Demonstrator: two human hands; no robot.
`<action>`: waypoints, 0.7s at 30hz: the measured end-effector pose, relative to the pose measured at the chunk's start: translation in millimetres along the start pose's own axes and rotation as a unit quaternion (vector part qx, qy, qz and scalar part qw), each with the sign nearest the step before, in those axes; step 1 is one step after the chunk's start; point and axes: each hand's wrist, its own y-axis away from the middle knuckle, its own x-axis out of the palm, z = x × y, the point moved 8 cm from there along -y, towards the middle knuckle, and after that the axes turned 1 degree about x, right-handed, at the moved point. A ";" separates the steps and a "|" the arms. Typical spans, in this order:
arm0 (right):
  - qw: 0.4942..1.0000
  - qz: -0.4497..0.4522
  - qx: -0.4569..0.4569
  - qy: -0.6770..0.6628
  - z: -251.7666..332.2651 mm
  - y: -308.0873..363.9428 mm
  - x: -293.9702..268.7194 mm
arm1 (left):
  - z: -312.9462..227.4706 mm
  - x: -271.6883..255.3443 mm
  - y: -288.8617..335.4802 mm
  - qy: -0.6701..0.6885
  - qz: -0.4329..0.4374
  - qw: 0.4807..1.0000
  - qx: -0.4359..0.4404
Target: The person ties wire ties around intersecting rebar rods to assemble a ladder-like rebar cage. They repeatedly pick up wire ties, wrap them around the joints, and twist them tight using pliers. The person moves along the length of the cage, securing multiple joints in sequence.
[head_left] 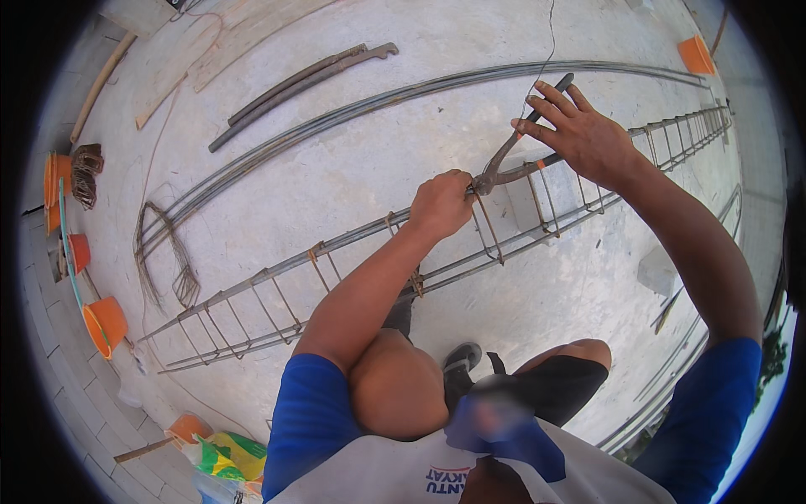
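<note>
A long rebar cage (357, 237), made of steel bars with square stirrups, stretches across the floor in front of my bent knees. My left hand (442, 204) is closed around its upper bar; anything else inside that fist is hidden. Just right of it, the jaws of a pair of pincers (501, 160) meet the bar at a stirrup. Their dark handles are spread apart. My right hand (588, 139) holds them, its fingers reaching over the upper handle and the lower one against the palm. A thin wire (552, 34) runs upward from near the right fingertips.
Beyond the cage lies a bundle of long steel bars (369, 102), with two short dark bars (306, 88) behind it. Tie wire (180, 260) sits at the left. Orange buckets (107, 323) line the left edge, another orange container (695, 55) the far right. A grey block (659, 270) rests right.
</note>
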 end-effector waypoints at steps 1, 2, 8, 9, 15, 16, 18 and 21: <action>1.000 0.003 -0.004 0.002 -0.2 -0.5 -0.3 | -0.8 0.2 -0.5 -0.007 0.002 1.000 0.004; 1.000 0.007 -0.007 0.004 -0.5 -1.1 -0.9 | -1.4 0.1 -1.0 -0.013 0.004 1.000 0.007; 0.997 0.075 0.004 -0.027 -3.0 -18.0 -6.3 | -2.1 -1.2 0.1 -0.015 0.001 1.000 0.001; 0.992 0.126 0.009 -0.020 -4.8 -22.7 -4.9 | -2.6 -1.4 -0.2 -0.019 0.005 1.000 -0.003; 0.957 0.258 0.044 -0.125 -11.5 -43.3 -22.2 | -1.1 -1.5 1.4 0.001 0.001 1.000 -0.006; 0.948 0.286 0.032 -0.135 -9.4 -47.5 -18.1 | -0.3 -1.6 1.5 -0.005 0.001 1.000 -0.008; 0.924 0.347 0.007 -0.157 -5.1 -53.8 -13.1 | -1.4 1.9 2.6 -0.013 0.007 1.000 -0.011; 0.865 0.464 0.025 -0.189 -7.5 -55.8 -18.3 | -1.3 0.6 4.9 -0.017 0.017 0.999 -0.031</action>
